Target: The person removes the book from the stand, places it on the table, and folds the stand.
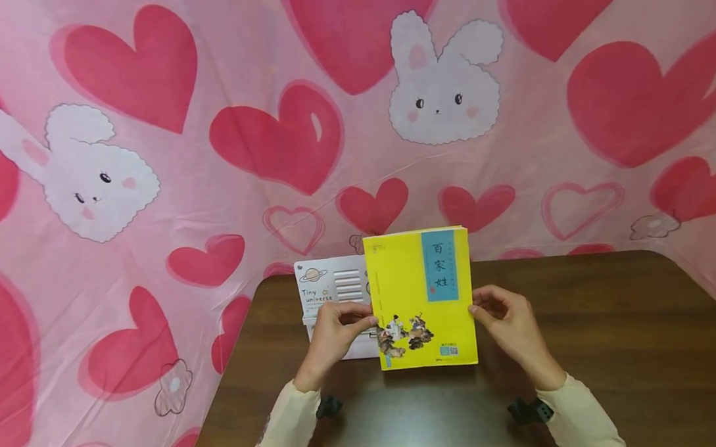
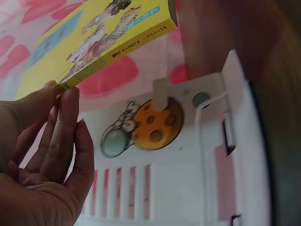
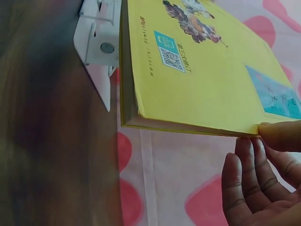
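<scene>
A yellow book [image 1: 410, 330] with a blue title label and small painted figures is held upright, its front cover facing the head camera. My left hand [image 1: 333, 338] pinches its spine edge between thumb and fingers, as the left wrist view of the book [image 2: 106, 33] also shows. On the opposite edge, my right hand [image 1: 514, 324] grips the page side, thumb on the cover and fingers behind. Behind the book to the left stands a white book stand [image 1: 327, 268] printed with planets and "Tiny universe". The book covers its right part in the head view.
Everything is over a dark brown wooden table [image 1: 597, 337]. A pink cloth [image 1: 228, 199] with hearts and rabbit faces hangs behind it and along the left side. In the left wrist view, the stand's slots [image 2: 117, 193] and folded lower ledge are visible.
</scene>
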The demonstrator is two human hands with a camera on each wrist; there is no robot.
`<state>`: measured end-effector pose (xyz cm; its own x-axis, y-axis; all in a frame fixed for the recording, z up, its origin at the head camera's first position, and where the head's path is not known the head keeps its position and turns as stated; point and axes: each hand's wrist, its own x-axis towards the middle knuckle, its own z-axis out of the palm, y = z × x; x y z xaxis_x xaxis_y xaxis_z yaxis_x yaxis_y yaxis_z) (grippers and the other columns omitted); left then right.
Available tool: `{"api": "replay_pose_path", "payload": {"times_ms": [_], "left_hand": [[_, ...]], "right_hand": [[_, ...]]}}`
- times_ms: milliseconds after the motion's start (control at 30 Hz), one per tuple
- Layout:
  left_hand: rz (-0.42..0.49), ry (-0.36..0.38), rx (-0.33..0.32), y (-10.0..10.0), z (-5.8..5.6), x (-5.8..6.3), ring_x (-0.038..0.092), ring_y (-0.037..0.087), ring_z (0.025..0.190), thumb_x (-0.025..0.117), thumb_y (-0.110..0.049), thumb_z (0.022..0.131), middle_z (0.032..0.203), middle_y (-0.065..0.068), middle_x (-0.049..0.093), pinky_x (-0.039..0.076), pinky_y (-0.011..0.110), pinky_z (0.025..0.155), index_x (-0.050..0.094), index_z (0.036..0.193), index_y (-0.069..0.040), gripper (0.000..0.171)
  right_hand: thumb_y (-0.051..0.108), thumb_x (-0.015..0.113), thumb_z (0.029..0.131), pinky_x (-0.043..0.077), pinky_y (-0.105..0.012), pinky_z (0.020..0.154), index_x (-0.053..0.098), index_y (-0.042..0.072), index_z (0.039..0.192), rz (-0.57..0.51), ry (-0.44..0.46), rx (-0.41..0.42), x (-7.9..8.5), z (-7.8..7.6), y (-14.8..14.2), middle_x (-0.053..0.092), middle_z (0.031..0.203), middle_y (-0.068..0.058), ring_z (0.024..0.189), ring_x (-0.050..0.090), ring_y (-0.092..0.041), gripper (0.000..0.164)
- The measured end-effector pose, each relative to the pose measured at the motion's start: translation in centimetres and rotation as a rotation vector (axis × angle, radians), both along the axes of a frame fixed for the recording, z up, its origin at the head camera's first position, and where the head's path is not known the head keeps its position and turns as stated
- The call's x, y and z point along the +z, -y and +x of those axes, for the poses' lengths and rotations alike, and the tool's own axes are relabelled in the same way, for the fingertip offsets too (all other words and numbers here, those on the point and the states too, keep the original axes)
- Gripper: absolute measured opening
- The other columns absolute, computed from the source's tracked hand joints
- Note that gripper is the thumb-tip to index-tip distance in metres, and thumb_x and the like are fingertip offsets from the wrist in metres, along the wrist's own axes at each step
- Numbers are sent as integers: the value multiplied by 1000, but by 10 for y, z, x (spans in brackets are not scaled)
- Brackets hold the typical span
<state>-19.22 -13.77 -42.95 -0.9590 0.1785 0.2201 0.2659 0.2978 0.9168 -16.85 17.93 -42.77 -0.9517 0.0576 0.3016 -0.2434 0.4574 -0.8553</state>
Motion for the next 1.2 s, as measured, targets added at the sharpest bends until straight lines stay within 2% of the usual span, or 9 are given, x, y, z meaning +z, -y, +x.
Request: {"api": "replay_pose_path", "payload": {"times_ms": [167, 400, 600, 733, 1033, 1133, 1200], "left_hand": [[-16, 26, -43, -8, -1, -9, 77, 16, 79, 83, -9, 87, 97, 16, 81, 60, 18, 75, 83, 101, -4, 14], [-1, 53, -63, -14, -2, -17, 79, 19, 81, 83, -9, 88, 97, 16, 81, 62, 21, 76, 82, 102, -3, 15], [-3, 72, -88, -32, -4, -19, 79, 20, 85, 82, -11, 89, 100, 16, 80, 60, 20, 77, 81, 104, -3, 16], [14, 83, -103, -44, -5, -21, 78, 17, 83, 81, -10, 90, 100, 17, 80, 58, 18, 72, 81, 103, -2, 16], [14, 138, -107, -62, -6, -35, 76, 12, 79, 83, -10, 88, 96, 14, 81, 58, 19, 71, 81, 100, -3, 14], [12, 167, -109, -69, -6, -38, 78, 20, 81, 83, -11, 89, 97, 13, 81, 56, 19, 69, 81, 101, -4, 14], [18, 196, -117, -73, -5, -40, 77, 20, 81, 83, -10, 89, 97, 12, 81, 57, 20, 69, 81, 101, -4, 14]], "right_hand": [[2, 75, 92, 54, -15, 73, 73, -1, 109, 40, 30, -4, -4, 2, -10, 75, 97, -16, 77, 61, -5, 17], [4, 74, 93, 54, -15, 73, 73, -1, 110, 63, 67, -1, -11, 2, -18, 74, 98, -15, 78, 60, -6, 17], [4, 74, 93, 53, -16, 71, 72, -1, 110, 98, 81, -11, -15, -1, -36, 73, 97, -14, 75, 59, -5, 17], [5, 74, 94, 52, -15, 71, 71, -3, 109, 115, 97, -12, -18, -2, -48, 73, 98, -15, 75, 59, -3, 17], [8, 72, 96, 52, -15, 73, 69, -3, 110, 166, 163, 16, -24, 1, -67, 73, 101, -15, 78, 60, -5, 18], [9, 71, 97, 52, -15, 73, 68, -4, 112, 179, 203, 37, -27, 1, -75, 72, 104, -16, 79, 60, -7, 20], [9, 70, 98, 54, -15, 73, 67, -5, 114, 174, 242, 59, -30, 1, -82, 71, 105, -17, 80, 61, -11, 22]]}}
